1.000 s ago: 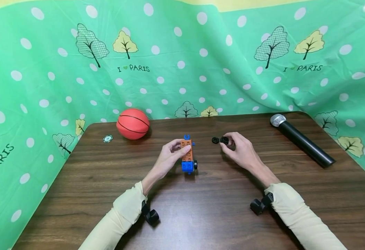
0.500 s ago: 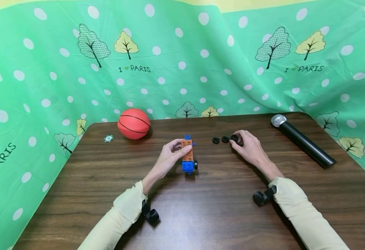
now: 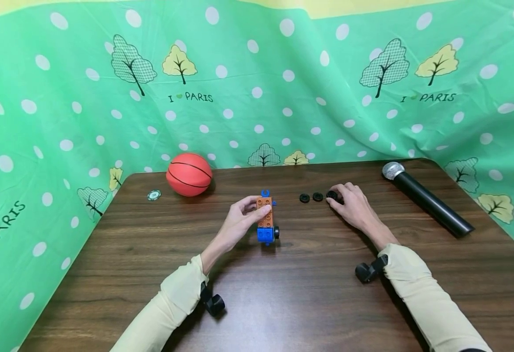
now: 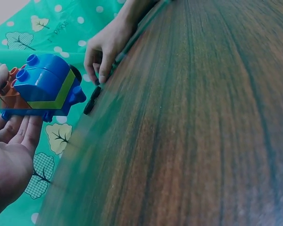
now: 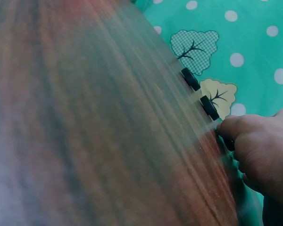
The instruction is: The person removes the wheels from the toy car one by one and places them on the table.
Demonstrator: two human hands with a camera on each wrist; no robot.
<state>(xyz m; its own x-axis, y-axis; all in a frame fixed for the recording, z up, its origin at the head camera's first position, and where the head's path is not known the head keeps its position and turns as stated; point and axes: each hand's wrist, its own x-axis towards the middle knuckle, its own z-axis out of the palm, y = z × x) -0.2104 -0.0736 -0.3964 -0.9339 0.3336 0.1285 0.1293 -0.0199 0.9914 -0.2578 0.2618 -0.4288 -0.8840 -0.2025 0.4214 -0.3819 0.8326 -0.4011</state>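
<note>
In the head view my left hand [image 3: 238,221] grips a toy block vehicle [image 3: 264,215] between thumb and fingers. Its body is orange with studs, the near end is blue, and a black wheel [image 3: 276,232] sits on its right side. The left wrist view shows the blue block [image 4: 46,81] with a yellow-green stripe, fingers beneath it. To the right, two loose black toy wheels [image 3: 304,198] lie flat in a row. A third black wheel [image 3: 331,195] ends the row, pinched by the fingertips of my right hand [image 3: 353,208] and partly hidden by them.
A red toy basketball [image 3: 189,174] and a small round chip [image 3: 154,195] are at the back left of the wooden table [image 3: 283,303]. A black microphone [image 3: 428,200] lies diagonally at the right. Behind the table hangs a green dotted cloth [image 3: 257,63].
My right hand has moved right, off the second wheel in the row and onto the third, which now shows. The left hand and the toy vehicle stay in place.
</note>
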